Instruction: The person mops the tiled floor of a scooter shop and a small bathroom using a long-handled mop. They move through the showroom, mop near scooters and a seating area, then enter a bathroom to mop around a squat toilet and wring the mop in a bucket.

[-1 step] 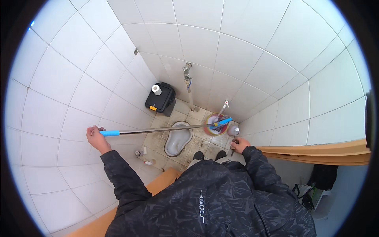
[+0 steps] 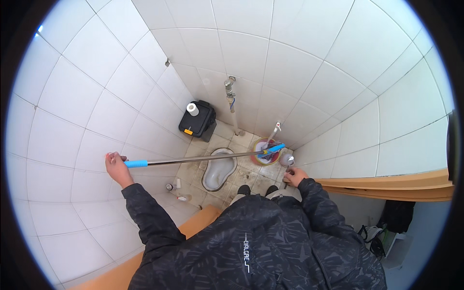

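My left hand (image 2: 119, 169) is closed at the blue grip end of a long mop (image 2: 193, 158) with a metal pole. The pole slants across in front of me, nearly level in the picture. Its blue head (image 2: 274, 149) shows over a round pink and yellow basin (image 2: 256, 157) holding greyish contents that I cannot make out. My right hand (image 2: 296, 177) is closed with its fingertips together around something thin and dark, too small to name. Just beyond those fingers stands a greyish container (image 2: 286, 160) with a white top.
A squat toilet (image 2: 219, 174) is set in the stained tile floor. A black lidded bin (image 2: 193, 125) carries a paper roll (image 2: 192, 109). A pipe with a valve (image 2: 229, 89) and a tap (image 2: 277, 127) are at the back wall. Small bottles (image 2: 183, 197) stand at left; a wooden door edge (image 2: 386, 187) is at right.
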Tool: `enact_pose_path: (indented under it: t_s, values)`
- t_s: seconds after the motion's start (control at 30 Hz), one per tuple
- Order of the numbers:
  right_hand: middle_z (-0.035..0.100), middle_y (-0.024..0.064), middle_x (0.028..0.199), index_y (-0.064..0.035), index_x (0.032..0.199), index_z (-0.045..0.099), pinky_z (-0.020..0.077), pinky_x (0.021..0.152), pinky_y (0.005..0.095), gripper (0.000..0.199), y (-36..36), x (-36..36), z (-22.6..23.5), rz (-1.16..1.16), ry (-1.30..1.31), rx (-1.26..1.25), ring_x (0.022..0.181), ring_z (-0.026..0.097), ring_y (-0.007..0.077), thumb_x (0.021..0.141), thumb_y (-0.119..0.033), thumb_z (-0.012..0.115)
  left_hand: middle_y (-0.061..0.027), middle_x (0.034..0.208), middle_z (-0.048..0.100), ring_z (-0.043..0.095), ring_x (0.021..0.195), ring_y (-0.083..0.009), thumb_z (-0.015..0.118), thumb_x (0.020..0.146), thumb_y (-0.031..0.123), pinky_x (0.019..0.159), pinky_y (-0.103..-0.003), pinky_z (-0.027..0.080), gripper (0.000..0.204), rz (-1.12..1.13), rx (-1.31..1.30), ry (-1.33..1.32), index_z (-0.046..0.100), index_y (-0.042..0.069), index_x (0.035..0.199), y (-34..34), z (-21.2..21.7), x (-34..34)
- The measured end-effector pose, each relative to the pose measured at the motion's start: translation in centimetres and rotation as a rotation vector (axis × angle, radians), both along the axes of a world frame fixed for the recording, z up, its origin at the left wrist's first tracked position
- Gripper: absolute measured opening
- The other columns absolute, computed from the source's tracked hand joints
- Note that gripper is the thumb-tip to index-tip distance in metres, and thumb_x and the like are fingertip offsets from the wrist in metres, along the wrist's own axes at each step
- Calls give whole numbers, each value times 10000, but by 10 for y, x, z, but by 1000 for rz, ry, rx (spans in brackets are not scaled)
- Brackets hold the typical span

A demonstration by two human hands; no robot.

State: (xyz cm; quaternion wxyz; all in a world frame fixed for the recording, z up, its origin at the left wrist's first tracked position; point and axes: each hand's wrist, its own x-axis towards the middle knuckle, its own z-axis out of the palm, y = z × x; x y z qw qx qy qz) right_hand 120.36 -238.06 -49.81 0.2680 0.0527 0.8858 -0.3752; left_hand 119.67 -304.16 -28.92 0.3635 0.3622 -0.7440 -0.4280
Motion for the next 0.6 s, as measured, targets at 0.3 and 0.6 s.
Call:
enact_pose_path:
  t_s: [0.3,0.6]
  values:
    - [731,200,992,-7,1135,692,546,845,404,455,50,15,-20,44,-33,-16,930,706,333,901,-397,691,-127,712,709,669,618,-216,880,698,458,599,-399,525,504,-462,-58,-1421,729,-21,739,49,42,80]
    - [733,183,967,1,1197,660,550,840,387,450,101,60,33,409,30,-172,913,713,286,927,-358,680,-60,715,687,633,611,-200,838,806,395,601,-389,531,381,-662,280,-1917,725,31,833,198,20,162]
